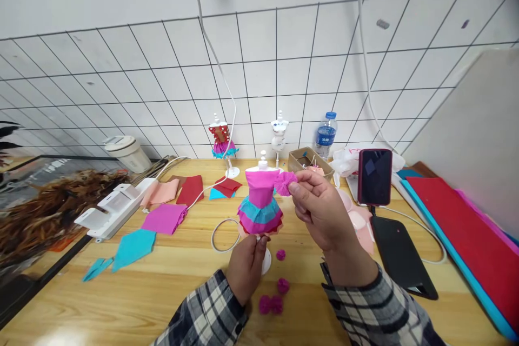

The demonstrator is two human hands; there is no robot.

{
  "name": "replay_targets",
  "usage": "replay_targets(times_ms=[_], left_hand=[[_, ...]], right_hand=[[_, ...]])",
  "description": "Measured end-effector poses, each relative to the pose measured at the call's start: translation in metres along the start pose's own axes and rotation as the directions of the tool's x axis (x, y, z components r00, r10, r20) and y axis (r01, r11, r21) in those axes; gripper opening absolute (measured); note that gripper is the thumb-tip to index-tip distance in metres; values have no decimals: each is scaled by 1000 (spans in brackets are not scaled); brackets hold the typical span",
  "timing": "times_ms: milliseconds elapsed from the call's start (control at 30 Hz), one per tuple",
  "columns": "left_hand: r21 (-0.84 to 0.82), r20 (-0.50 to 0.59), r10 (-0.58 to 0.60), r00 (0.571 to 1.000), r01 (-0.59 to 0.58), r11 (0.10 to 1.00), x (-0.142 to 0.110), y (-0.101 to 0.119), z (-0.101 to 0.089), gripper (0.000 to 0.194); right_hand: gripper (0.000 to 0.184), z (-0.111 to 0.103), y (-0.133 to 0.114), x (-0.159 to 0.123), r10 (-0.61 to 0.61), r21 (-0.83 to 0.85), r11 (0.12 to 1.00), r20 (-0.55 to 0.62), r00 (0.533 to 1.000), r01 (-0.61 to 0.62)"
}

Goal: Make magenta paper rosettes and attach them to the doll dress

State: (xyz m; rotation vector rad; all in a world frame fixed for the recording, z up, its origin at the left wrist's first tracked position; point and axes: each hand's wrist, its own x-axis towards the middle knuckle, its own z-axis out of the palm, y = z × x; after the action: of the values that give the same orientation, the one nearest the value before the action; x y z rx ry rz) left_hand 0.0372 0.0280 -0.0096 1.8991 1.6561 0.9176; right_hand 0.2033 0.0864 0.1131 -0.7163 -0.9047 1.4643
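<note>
A small white dress form wears a magenta strapless bodice over a ruffled skirt in blue, magenta and red layers. My left hand is closed around its stand just under the skirt. Between the thumb and fingers of my right hand is a magenta paper flower, held up at the right edge of the bodice; whether they touch I cannot tell. Below, several smaller magenta pompoms lie on the table near the white round base.
Behind stand a dressed form, a bare white form, a water bottle and a cardboard box. Paper pieces and a power strip lie left. A propped phone, black pouch and coloured sheets are right.
</note>
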Motion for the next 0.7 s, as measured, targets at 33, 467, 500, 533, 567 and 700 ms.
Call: replay_targets(times_ms=[33, 467, 500, 533, 567, 700], left_hand=[[8, 0, 11, 1000, -11, 1000, 0, -1, 0, 39], [43, -27, 123, 992, -122, 992, 3, -2, -6, 36], [43, -28, 130, 991, -129, 991, 4, -2, -8, 36], [43, -25, 135, 990, -134, 990, 4, -2, -9, 35], [41, -19, 140, 990, -139, 989, 4, -3, -9, 35], [35, -2, 150, 989, -150, 988, 3, -5, -10, 37]], right_hand=[[28, 0, 0, 0, 9, 7, 1000, 10, 1000, -9], [35, 1, -1, -3, 130, 27, 991, 101, 986, -134], [35, 1, -1, -3, 129, 28, 991, 96, 987, -132], [35, 0, -1, -3, 125, 30, 991, 89, 988, -128], [35, 0, -1, -3, 121, 32, 992, 81, 989, -124], [36, 0, 0, -3, 118, 17, 993, 78, 990, -120]])
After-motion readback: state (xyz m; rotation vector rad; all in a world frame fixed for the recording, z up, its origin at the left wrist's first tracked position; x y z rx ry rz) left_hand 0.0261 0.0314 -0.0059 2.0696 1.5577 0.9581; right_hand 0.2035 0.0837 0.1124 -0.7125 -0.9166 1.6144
